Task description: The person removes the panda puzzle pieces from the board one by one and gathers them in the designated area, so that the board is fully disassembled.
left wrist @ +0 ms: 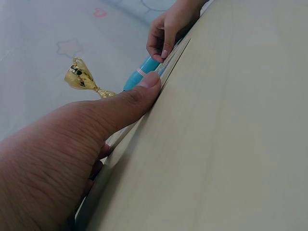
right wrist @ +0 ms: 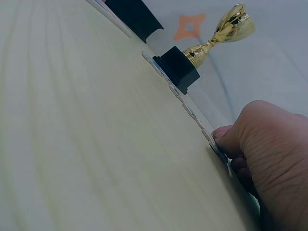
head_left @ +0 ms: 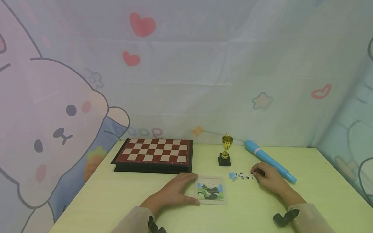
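Note:
A white-framed jigsaw puzzle (head_left: 225, 195) with a panda picture lies on the table, its upper part pale and without picture. My left hand (head_left: 174, 191) is at the frame's left side, fingers near the upper corner and thumb (left wrist: 137, 94) stretched along the lower one. To the right, loose puzzle pieces (head_left: 233, 176) in blue, white and black lie in a short row. My right hand (head_left: 269, 178) pinches a puzzle piece at the row's right end between thumb and fingertips; that piece is mostly hidden. The right wrist view shows the row of pieces (right wrist: 185, 103) edge-on.
Behind the pieces stands a small gold trophy (head_left: 224, 160) on a black base. A thick blue pen-shaped object (head_left: 269, 158) lies slantwise behind my right hand. At the back left is a red-and-white chessboard box (head_left: 154, 153). A printed cloth (head_left: 186, 81) hangs behind the table (head_left: 242, 220).

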Tool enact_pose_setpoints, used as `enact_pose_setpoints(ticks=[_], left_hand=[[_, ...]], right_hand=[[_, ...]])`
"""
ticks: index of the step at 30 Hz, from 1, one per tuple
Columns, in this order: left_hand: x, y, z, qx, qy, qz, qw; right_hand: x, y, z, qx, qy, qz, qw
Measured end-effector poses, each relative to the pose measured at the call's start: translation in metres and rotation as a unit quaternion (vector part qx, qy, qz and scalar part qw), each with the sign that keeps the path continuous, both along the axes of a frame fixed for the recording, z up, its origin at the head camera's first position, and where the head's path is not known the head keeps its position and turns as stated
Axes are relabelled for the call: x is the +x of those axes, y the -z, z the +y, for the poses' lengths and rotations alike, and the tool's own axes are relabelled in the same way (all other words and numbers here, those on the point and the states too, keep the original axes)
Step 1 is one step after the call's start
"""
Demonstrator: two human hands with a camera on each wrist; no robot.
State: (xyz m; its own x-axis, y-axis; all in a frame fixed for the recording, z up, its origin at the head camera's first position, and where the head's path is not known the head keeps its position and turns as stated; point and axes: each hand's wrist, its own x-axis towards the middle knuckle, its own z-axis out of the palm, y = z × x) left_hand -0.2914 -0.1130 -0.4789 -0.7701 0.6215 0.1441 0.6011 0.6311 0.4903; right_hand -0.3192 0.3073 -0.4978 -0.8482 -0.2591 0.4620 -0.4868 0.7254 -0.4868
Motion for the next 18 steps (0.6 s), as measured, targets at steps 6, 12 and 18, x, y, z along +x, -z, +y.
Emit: enact_pose_setpoints(ticks=[6, 12, 18], left_hand=[[-0.0014, 0.0007, -0.0002, 0.001, 0.006, 0.009, 0.9999], [-0.0023, 0.0017, -0.0004, 0.004, 0.007, 0.013, 0.9999], [-0.0023, 0.0019, -0.0005, 0.004, 0.008, 0.015, 0.9999]], right_hand=[[-0.0012, 0.0014, 0.0008, 0.002, 0.000, -0.003, 1.000], [-0.0016, 0.0020, 0.0010, -0.001, -0.004, 0.008, 1.000], [-0.0032, 0.0043, 0.0001, -0.003, -0.014, 0.034, 0.999]])
